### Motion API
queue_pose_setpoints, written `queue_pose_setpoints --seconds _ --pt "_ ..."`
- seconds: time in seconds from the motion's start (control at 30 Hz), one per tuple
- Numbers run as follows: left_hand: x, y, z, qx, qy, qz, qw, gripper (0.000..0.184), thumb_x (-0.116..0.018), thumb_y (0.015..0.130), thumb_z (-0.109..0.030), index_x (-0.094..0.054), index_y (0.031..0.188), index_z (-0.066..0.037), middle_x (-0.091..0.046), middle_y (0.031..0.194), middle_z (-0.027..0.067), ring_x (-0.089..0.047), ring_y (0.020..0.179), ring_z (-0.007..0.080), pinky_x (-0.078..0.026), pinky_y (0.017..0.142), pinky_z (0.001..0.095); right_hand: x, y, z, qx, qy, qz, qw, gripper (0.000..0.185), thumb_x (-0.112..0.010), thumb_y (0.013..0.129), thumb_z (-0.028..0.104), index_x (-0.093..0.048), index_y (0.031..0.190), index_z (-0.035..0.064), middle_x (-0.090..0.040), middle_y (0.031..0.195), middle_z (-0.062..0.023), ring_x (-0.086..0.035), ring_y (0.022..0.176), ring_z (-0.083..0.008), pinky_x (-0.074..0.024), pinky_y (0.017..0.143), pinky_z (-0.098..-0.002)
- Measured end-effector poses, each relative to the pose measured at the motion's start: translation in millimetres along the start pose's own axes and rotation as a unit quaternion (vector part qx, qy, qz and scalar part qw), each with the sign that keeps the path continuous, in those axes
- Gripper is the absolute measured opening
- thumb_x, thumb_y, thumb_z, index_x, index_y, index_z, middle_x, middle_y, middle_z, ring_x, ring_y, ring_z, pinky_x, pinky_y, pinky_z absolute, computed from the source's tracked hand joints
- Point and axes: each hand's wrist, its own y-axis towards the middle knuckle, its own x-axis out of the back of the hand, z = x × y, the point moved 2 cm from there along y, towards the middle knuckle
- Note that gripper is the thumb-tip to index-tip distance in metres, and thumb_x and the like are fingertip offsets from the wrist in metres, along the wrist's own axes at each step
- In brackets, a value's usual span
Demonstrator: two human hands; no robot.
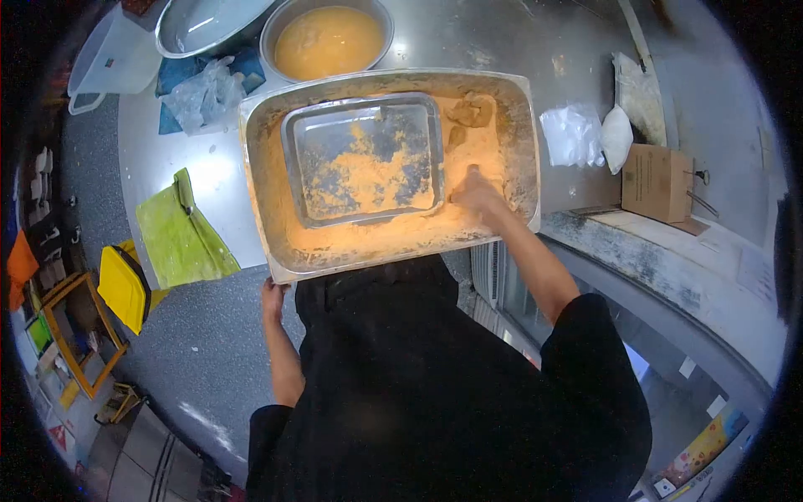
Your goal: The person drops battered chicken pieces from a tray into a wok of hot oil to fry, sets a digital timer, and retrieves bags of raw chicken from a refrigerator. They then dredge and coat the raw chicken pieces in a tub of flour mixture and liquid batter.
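A large metal pan (395, 256) with orange-tinted flour (475, 152) inside lies tilted across the near edge of the table. Set within it, on the left and middle, is a smaller rectangular metal tray (290, 171) dusted with the same powder. Several flour-coated lumps (471, 110) rest in the far right corner. My left hand (273, 301) holds the pan's near left corner, its fingers partly hidden by the rim. Down in the powder, right of the smaller tray, is my right hand (478, 197), fingers bunched; what they hold is hidden.
Behind the pan stands a bowl of orange liquid (330, 42) beside a bigger metal bowl (167, 25). A clear jug (117, 54), a plastic bag (205, 96) and a green cloth (180, 234) are at the left. Plastic bags (572, 135) and a cardboard box (652, 184) sit right.
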Motion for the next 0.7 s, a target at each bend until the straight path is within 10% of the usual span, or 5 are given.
queue_pose_setpoints --seconds 0.13,0.33,0.43,0.7 --pt "-19.4 -25.5 9.1 0.028 0.026 0.0 0.999 0.033 -0.056 0.085 -0.016 -0.056 0.114 0.0 -0.064 0.086 0.0067 -0.056 0.07 0.0141 -0.044 0.062 0.0257 24.3 28.9 -17.7 0.087 0.447 -0.094 0.885 0.066 -0.069 0.076 0.026 -0.041 0.126 -0.0065 -0.059 0.106 -0.0165 -0.058 0.094 -0.0236 -0.0468 0.082 -0.0317" --pt "-12.2 17.7 119.6 -0.002 -0.006 0.002 1.0 0.032 -0.056 0.087 -0.019 -0.057 0.113 0.0 -0.064 0.089 0.0079 -0.057 0.074 0.0139 -0.045 0.063 0.0269 97.1 40.5 47.4 0.118 -0.029 -0.269 0.956 0.074 -0.067 0.076 0.044 -0.042 0.13 -0.0006 -0.049 0.128 -0.0237 -0.045 0.121 -0.0342 -0.0409 0.097 -0.0422" --pt "-9.0 -4.3 97.3 0.036 -0.009 -0.007 0.999 0.032 -0.056 0.087 -0.018 -0.056 0.113 0.001 -0.064 0.089 0.0084 -0.058 0.072 0.0143 -0.046 0.061 0.027 71.4 68.8 38.5 0.218 -0.161 -0.371 0.888 0.073 -0.068 0.068 0.052 -0.052 0.116 -0.001 -0.057 0.112 -0.0243 -0.057 0.101 -0.0329 -0.045 0.088 -0.0437" --pt "-16.8 -32.9 35.4 0.022 -0.036 -0.048 0.998 0.028 -0.054 0.087 -0.012 -0.055 0.112 0.0 -0.062 0.085 0.0065 -0.056 0.068 0.0116 -0.043 0.058 0.0247 73.7 -11.8 62.2 0.255 -0.291 -0.017 0.922 0.064 -0.066 0.072 0.041 -0.051 0.12 0.0011 -0.053 0.114 -0.0264 -0.05 0.11 -0.0381 -0.0407 0.094 -0.0427"
